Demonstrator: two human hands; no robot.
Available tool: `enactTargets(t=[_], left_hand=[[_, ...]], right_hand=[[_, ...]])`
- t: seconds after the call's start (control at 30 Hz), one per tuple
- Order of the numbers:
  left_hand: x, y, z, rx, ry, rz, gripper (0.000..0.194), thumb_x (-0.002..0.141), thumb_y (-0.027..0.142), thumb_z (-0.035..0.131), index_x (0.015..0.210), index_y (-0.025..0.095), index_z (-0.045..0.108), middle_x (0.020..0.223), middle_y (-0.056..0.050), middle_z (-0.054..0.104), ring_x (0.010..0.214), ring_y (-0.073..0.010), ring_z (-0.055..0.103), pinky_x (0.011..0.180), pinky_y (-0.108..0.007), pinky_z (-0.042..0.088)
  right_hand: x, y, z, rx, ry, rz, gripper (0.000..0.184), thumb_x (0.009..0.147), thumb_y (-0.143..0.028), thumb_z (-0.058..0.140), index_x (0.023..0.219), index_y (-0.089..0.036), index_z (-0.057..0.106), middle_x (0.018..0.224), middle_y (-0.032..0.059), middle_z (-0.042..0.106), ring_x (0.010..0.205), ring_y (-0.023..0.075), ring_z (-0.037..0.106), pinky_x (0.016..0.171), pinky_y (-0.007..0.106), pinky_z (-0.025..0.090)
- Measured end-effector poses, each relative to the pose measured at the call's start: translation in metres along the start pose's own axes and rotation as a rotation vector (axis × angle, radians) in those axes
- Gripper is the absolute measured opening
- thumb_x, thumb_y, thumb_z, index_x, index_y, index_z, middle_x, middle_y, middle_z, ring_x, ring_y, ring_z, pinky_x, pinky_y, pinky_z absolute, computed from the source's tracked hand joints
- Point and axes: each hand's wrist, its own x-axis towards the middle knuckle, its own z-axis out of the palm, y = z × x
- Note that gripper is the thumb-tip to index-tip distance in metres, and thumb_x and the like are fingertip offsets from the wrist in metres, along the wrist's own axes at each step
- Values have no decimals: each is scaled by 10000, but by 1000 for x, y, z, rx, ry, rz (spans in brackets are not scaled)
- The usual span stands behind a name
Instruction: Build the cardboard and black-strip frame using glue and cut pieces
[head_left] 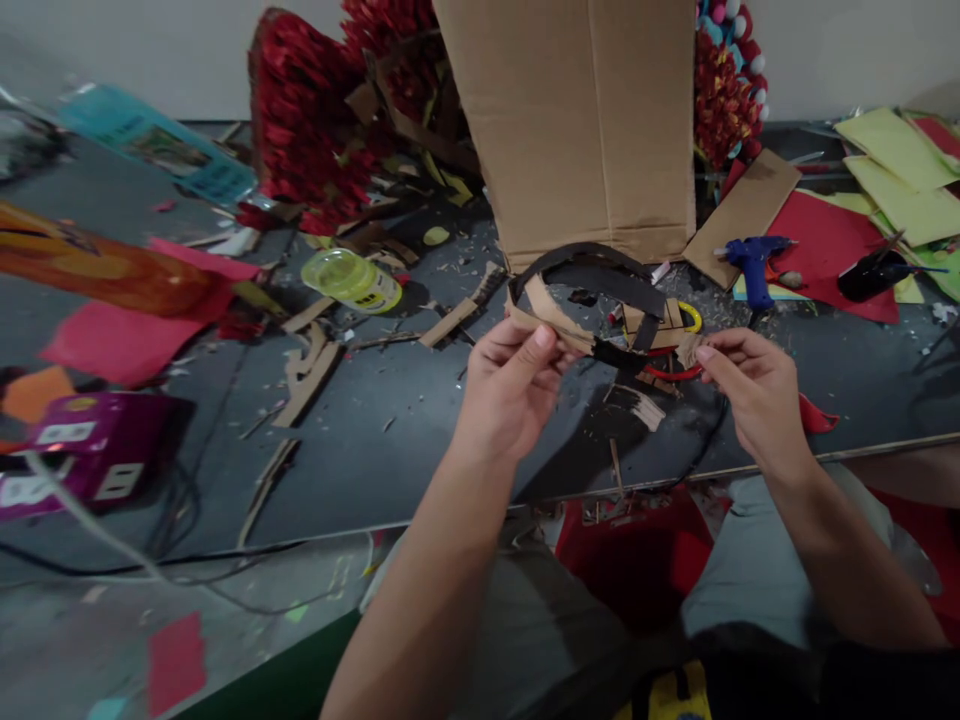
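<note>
A curved cardboard strip [592,258], partly black and partly bare brown, is bent into a loop above the table. My left hand [517,375] pinches its brown left side between thumb and fingers. To the right, my right hand [750,385] is closed on a small torn cardboard piece [687,349] beside the loop's black end; whether the two are joined I cannot tell. Behind and under the loop lie a yellow handle [691,318] and a red handle [675,374], probably scissors, partly hidden by cardboard. A black-and-brown scrap [643,408] rests just below the loop.
A large cardboard panel [577,120] stands behind. On the right are a blue glue gun [754,265] and a black jar [874,275]. Leftward lie a yellow-green jar [352,281], cardboard scraps [311,380], an orange bottle [97,265] and a purple power box [97,445] with cables.
</note>
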Motion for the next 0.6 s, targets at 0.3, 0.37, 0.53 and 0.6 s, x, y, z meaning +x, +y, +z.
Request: enactTargets(t=[0.3, 0.37, 0.53, 0.6], left_hand=[[0, 4, 4, -150, 58, -132, 189, 670, 302, 786, 673, 178, 644, 554, 68, 602, 524, -38, 584, 597, -149, 521], [1, 5, 4, -163, 63, -149, 154, 695, 280, 766, 682, 177, 651, 587, 61, 630, 529, -42, 592, 597, -152, 525], [2, 8, 7, -211, 64, -227, 86, 736, 226, 719, 689, 176, 667, 656, 35, 685, 561, -64, 625, 591, -158, 529], [2, 9, 8, -225, 86, -264, 95, 770, 210, 681, 684, 175, 663, 632, 37, 672, 540, -64, 618, 585, -161, 530]], right_hand=[[0, 7, -3, -302, -34, -129, 159, 747, -329, 660, 808, -183, 676, 735, 17, 694, 578, 106, 582, 515, 221, 450], [0, 8, -4, -367, -55, -161, 155, 759, -328, 648, 814, -186, 682, 719, 9, 688, 552, 95, 555, 496, 214, 421], [-1, 9, -5, -492, -118, -155, 191, 791, -363, 620, 834, -192, 695, 689, -15, 672, 415, 47, 366, 411, 210, 303], [-1, 9, -5, -518, -139, -150, 193, 792, -366, 618, 839, -198, 700, 693, -14, 678, 415, 48, 368, 415, 209, 303]])
